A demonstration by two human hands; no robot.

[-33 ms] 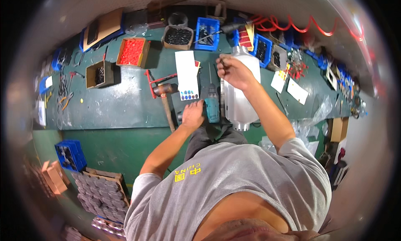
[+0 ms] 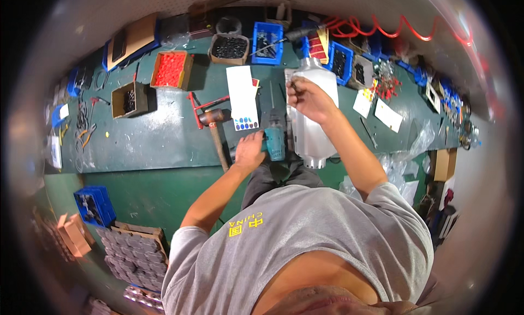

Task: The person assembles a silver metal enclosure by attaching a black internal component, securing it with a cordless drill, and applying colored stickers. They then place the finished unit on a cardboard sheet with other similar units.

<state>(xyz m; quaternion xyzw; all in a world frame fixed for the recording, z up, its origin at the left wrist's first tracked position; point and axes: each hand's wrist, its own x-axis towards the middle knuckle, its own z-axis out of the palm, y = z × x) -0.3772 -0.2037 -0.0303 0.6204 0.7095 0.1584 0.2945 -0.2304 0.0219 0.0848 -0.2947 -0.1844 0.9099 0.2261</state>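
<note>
My left hand (image 2: 249, 153) is closed round the handle of a teal power drill (image 2: 275, 143), which lies near the bench's front edge with its long bit pointing away from me. To the right of the drill is a large silver metal housing (image 2: 315, 130), with a narrower round neck at its far and near ends. Over the housing's far left part is my right hand (image 2: 312, 101), its thumb and fingers pinched together. Something small and dark seems to be at those fingertips, too small to name.
Left of the drill lie a wooden-handled mallet (image 2: 218, 140), a red T-handle tool (image 2: 197, 110) and a white sheet (image 2: 240, 94). Boxes of red parts (image 2: 171, 69) and black parts (image 2: 229, 46) stand behind, beside a blue bin (image 2: 267, 53). A coiled red hose (image 2: 382, 28) hangs at the far right.
My right hand has come slightly nearer and to the right, over the housing's left edge. My left hand stays on the drill. The whole view has shifted a little.
</note>
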